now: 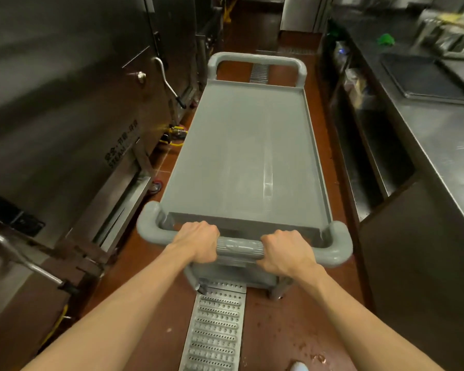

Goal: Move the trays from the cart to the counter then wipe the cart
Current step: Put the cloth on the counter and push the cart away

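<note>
A grey plastic cart (241,145) stands lengthwise in the aisle in front of me, and its top shelf is bare. My left hand (197,241) and my right hand (285,251) are both closed around the near handle (240,247) of the cart, side by side. A dark flat tray (423,76) lies on the steel counter (439,135) to the right. The cart's lower shelves are hidden under the top shelf.
A tall steel steam cabinet (65,103) with lever handles lines the left side. A metal floor drain grate (214,328) runs down the red tile aisle under the cart. A green cloth (385,39) and containers sit at the far end of the counter.
</note>
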The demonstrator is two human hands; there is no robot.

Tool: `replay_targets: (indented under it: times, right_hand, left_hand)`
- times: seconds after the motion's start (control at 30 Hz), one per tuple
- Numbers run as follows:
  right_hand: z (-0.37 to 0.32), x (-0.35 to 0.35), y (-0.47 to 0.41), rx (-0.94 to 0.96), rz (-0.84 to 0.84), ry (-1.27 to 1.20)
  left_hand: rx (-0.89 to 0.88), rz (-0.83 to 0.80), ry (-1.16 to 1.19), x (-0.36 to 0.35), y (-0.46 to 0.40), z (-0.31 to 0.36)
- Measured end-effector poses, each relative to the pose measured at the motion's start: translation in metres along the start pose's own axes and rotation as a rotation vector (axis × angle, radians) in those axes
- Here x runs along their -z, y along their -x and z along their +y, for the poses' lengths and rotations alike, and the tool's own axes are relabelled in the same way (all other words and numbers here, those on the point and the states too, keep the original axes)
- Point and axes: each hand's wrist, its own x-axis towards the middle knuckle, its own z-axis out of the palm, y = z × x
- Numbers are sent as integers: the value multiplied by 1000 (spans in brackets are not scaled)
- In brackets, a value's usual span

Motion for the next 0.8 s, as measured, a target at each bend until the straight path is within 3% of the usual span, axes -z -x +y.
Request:
replay_targets:
  times: [0.43,0.8]
  right_hand:
    - [-80,23,-66,40,5,-5]
    - [-182,53,-153,65,-14,-1]
  left_hand:
    - [3,-15,18,-11,11,-108]
    - [13,-9,39,-19,17,-243]
